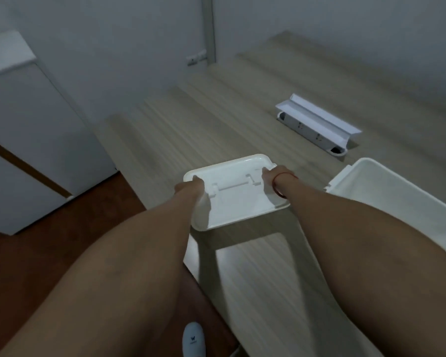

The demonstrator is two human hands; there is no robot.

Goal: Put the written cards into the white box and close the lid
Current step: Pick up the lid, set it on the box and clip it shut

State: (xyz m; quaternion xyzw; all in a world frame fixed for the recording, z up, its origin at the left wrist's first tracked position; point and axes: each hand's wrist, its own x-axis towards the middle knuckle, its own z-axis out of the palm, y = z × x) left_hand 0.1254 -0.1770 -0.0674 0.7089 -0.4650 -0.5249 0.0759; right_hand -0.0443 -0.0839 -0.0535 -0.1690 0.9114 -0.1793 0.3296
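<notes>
While both hands grip it by its short ends, the white lid (236,191) is held above the counter (216,104), underside up, showing moulded ribs and two small clips. Left hand (188,188): fingers curled over the left rim, closed on the lid. Right hand (269,176): likewise closed on the right rim; a red thread bracelet (278,188) circles that wrist.

White box (386,202): open, just right of the lid, partly cut off by the frame edge; smooth matte plastic, rounded corners, deep walls. Cards: none visible; the box's contents cannot be made out from here.

Risks, as judged: the lid faces inside-up, so it must be turned before seating; a slick rim pinched only at the ends could slip during that turn. Misaligned clips would leave it unlatched.

Also present: pale wood-grain counter, streaked texture; open socket hatch (317,124), white, hinged flap raised, well beyond the lid.
</notes>
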